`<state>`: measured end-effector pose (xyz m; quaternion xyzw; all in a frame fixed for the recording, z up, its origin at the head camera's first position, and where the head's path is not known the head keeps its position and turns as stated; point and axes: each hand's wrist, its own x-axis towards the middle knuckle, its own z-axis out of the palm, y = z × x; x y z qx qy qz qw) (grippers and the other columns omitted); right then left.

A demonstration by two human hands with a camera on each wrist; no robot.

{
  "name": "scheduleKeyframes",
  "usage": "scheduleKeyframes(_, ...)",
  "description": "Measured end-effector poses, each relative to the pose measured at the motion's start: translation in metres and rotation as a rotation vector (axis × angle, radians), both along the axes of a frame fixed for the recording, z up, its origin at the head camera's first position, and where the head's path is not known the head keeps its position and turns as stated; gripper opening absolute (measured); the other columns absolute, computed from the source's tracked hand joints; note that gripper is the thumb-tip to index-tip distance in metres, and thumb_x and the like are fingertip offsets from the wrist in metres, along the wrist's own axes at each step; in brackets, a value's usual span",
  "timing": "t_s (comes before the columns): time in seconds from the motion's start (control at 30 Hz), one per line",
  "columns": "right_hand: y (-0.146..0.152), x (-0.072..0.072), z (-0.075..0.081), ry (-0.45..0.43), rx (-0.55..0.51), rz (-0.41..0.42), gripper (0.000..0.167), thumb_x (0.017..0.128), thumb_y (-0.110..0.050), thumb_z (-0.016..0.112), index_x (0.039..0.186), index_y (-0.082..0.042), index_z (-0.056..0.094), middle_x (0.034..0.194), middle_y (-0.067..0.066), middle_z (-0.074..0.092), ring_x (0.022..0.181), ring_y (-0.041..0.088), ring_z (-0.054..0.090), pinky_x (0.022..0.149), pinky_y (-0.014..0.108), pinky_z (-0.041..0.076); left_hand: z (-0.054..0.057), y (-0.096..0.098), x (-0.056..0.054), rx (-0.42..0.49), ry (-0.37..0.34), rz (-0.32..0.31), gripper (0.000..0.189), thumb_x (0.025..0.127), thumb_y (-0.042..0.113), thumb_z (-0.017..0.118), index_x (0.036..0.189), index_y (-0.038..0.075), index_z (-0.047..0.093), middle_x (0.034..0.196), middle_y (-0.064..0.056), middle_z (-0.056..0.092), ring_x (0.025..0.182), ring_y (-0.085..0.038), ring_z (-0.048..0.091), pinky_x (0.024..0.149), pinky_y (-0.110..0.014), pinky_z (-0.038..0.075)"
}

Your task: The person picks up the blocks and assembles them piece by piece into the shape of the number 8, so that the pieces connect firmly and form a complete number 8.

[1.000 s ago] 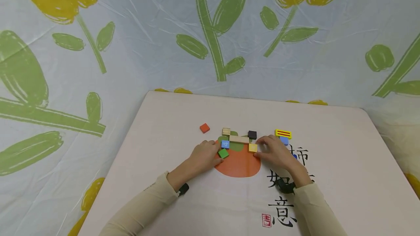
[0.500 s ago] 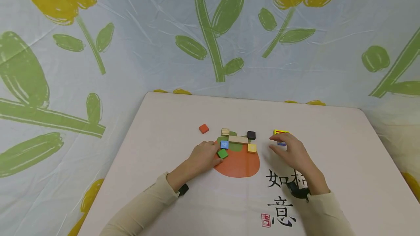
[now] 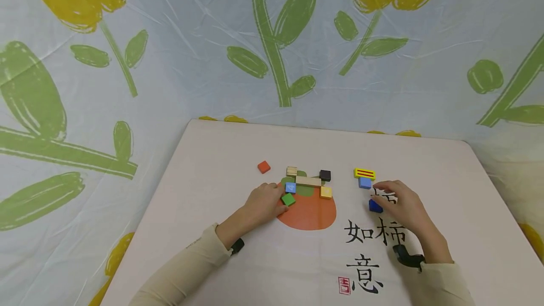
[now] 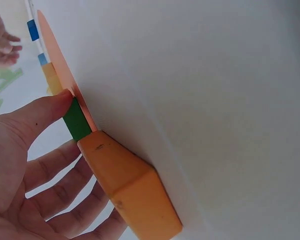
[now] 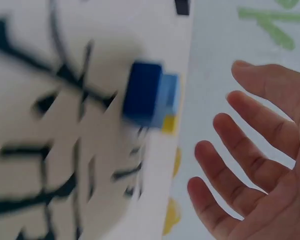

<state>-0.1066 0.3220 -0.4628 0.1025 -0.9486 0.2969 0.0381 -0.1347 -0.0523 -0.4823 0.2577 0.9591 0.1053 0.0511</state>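
Note:
My left hand rests at the left of the block arrangement. Thumb and index finger pinch a green block by its ends in the left wrist view. An orange block lies close under that hand, hidden by it in the head view. My right hand hovers at the right with fingers spread and nothing held, beside a dark blue block. In the right wrist view the fingers are apart from that block. Beyond it sit a light blue block and a yellow block with red stripes.
Around a long wooden block stand a blue numbered block, a yellow block, a black block and a striped wooden block. A red block lies apart on the table.
My right hand has left the yellow block and moved right, past the striped yellow and light blue blocks, to the dark blue block. The left hand stays at the green block.

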Motion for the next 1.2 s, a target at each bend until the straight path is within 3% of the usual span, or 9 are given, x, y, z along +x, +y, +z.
scheduleKeyframes(0.23, 0.019, 0.006, -0.01, -0.2, 0.0, -0.02, 0.052, 0.092, -0.029, 0.075, 0.13, 0.002, 0.06, 0.127, 0.026, 0.057, 0.115, 0.047, 0.052, 0.088, 0.064, 0.044, 0.003, 0.0, 0.002, 0.006, 0.003, -0.004, 0.032, 0.087, 0.039, 0.079, 0.093, 0.013, 0.062, 0.075, 0.005, 0.049, 0.069, -0.014, 0.047, 0.056, -0.026, 0.038)
scheduleKeyframes(0.33, 0.023, 0.008, -0.015, -0.228, -0.002, -0.007, 0.054, 0.089, -0.029, 0.078, 0.129, 0.002, 0.061, 0.13, 0.027, 0.056, 0.116, 0.046, 0.052, 0.09, 0.064, 0.043, 0.002, 0.0, 0.002, 0.003, 0.002, -0.004, 0.032, 0.087, 0.039, 0.079, 0.093, 0.013, 0.062, 0.076, 0.005, 0.05, 0.069, -0.014, 0.047, 0.057, -0.026, 0.039)
scheduleKeyframes(0.7, 0.026, 0.009, -0.024, -0.188, 0.012, 0.008, 0.039, 0.086, -0.013, 0.079, 0.12, 0.001, 0.067, 0.122, 0.026, 0.058, 0.109, 0.044, 0.055, 0.088, 0.063, 0.045, 0.004, -0.001, 0.003, 0.019, 0.01, -0.009, 0.031, 0.087, 0.038, 0.079, 0.092, 0.012, 0.063, 0.081, 0.002, 0.057, 0.072, -0.016, 0.053, 0.058, -0.027, 0.043)
scheduleKeyframes(0.97, 0.023, 0.009, -0.023, -0.169, 0.031, 0.01, 0.038, 0.087, -0.014, 0.079, 0.119, 0.001, 0.067, 0.12, 0.026, 0.059, 0.107, 0.043, 0.055, 0.086, 0.062, 0.045, 0.002, -0.001, 0.002, 0.017, 0.008, -0.008, 0.034, 0.087, 0.039, 0.079, 0.102, 0.01, 0.066, 0.089, -0.002, 0.063, 0.078, -0.019, 0.059, 0.064, -0.03, 0.049)
scheduleKeyframes(1.2, 0.004, 0.012, -0.018, -0.14, -0.022, 0.03, 0.037, 0.088, -0.017, 0.079, 0.118, 0.001, 0.067, 0.117, 0.021, 0.062, 0.109, 0.041, 0.056, 0.088, 0.06, 0.045, -0.001, -0.002, 0.001, 0.025, 0.006, -0.014, 0.035, 0.087, 0.038, 0.079, 0.103, 0.01, 0.067, 0.093, -0.003, 0.065, 0.08, -0.019, 0.061, 0.064, -0.03, 0.05)
